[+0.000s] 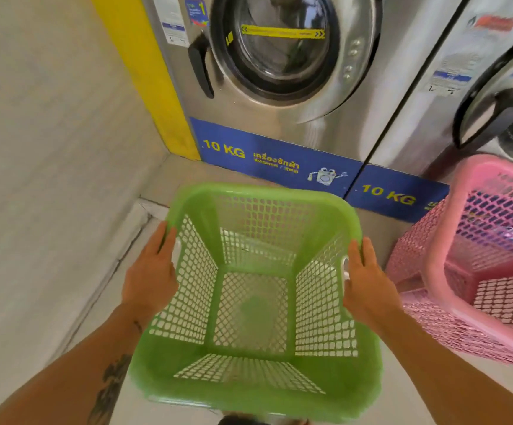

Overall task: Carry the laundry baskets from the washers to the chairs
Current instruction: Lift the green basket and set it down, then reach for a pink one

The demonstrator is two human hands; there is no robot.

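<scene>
**At the foot of the left washer: green basket gripped, pink one close by**

In front of the left washer (279, 87), the green basket (258, 378) sits in both hands, empty, its mesh bottom showing floor through it. Whether it is already clear of the floor I cannot tell.

Left hand (150, 274) wraps the basket's left rim, fingers curled over the edge, thumb outside. Right hand (368, 283) does the same on the right rim, beside a handle slot. Both are closed on the rim, not spread.

To the right of the washer, the pink basket (463, 240) stands before the second washer (479, 87), apparently nested in another pink one. It lies just beside the green basket's right wall, near the right wrist.

Risks, as I judge them:
- Swinging the green basket rightward on the turn could clip the pink rim and knock it over or drag it along.
- The second washer's door looks ajar above the pink basket; a high lift to that side could catch it.
- To the left of the washer a wall and a raised floor edge close in, so stepping back blindly invites a stumble.
- The grip is on thin flexible rim; a one-sided pull may twist the basket loose.

The chairs are not in view.
</scene>
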